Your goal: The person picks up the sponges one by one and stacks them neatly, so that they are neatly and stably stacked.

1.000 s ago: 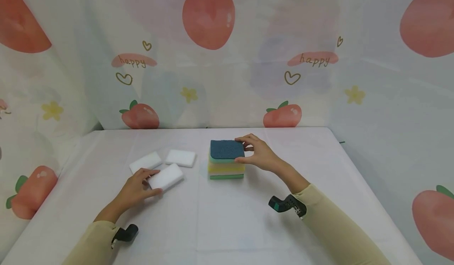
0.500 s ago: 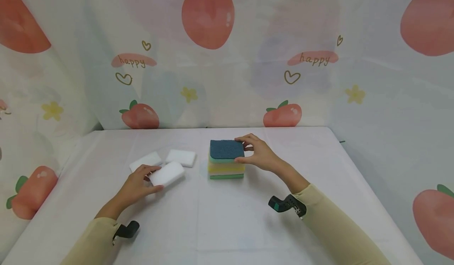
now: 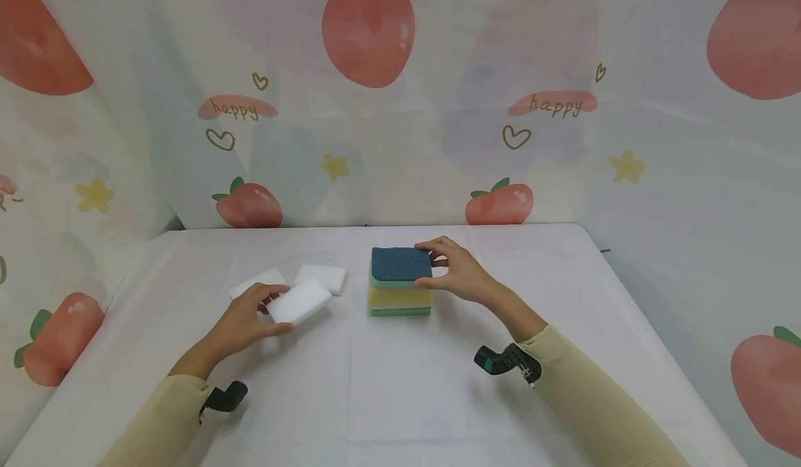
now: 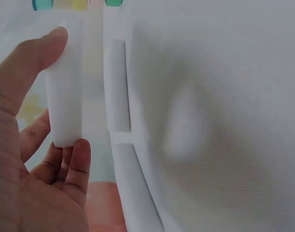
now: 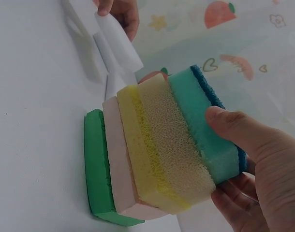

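My left hand (image 3: 240, 322) grips a white melamine sponge (image 3: 302, 303) by its near end, thumb on one long side and fingers on the other. The left wrist view has this sponge (image 4: 65, 96) raised clear of the table. At the table's middle stands a stack of several coloured sponges: green (image 5: 96, 169) lowest, then pinkish, yellow and beige ones. On top is a turquoise sponge (image 5: 200, 125) with a dark blue scouring face (image 3: 400, 264). My right hand (image 3: 459, 270) holds this top sponge from its right side, thumb along the near edge and fingers behind.
Two more white sponges lie flat on the white-covered table (image 3: 400, 390), one (image 3: 325, 276) behind the held sponge and one (image 3: 256, 279) farther left. A patterned curtain (image 3: 438, 154) hangs along the table's back edge.
My left hand has lifted the white sponge off the table and tilted it, shifting slightly up and right. My right hand and the stack have stayed in place.
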Available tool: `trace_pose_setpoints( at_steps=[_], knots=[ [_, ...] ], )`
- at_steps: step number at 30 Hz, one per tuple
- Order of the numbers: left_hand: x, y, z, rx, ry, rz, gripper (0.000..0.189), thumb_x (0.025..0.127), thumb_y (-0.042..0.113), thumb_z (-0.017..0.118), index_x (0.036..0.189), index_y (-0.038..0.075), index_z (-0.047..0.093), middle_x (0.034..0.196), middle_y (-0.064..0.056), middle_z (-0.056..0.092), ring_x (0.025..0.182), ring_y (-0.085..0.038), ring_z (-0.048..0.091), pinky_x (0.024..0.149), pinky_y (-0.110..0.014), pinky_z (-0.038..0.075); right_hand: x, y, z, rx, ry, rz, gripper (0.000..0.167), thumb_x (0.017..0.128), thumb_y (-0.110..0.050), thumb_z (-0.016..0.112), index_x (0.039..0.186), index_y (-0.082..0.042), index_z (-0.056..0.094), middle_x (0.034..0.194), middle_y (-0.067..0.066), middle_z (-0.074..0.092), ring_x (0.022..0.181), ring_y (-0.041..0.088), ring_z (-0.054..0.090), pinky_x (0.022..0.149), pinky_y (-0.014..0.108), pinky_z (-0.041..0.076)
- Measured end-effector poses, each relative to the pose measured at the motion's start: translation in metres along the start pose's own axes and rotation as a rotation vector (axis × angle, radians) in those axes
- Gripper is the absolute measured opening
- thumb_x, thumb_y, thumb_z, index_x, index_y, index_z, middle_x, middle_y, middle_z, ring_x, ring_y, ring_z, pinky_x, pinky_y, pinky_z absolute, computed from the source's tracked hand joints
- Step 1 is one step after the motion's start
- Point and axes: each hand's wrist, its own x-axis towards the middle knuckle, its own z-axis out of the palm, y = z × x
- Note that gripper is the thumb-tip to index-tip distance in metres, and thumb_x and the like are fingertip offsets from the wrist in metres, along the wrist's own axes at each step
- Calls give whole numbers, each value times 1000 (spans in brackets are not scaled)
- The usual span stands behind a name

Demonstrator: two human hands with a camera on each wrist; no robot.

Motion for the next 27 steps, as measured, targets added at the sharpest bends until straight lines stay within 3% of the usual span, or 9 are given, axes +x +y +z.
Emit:
trace_pose_setpoints(
  at_steps=[11, 27],
  knots=[
    [8, 6, -2, 13, -20, 14, 66, 75, 29, 86, 130, 8, 58, 114, -9, 59, 95, -22, 58, 84, -40, 51, 0, -1, 1, 6, -10, 16, 70, 79, -27, 84, 139, -8, 53, 124, 11, 51, 113, 28, 55, 102, 47, 47],
    [30, 34, -11, 14, -54, 69, 66, 77, 27, 85, 134, 7, 58, 117, -12, 56, 98, -28, 60, 88, -50, 52, 2, -1, 0, -2, -9, 20, 70, 79, -26, 84, 139, -8, 53, 124, 11, 51, 113, 29, 54, 102, 48, 47]
  ],
)
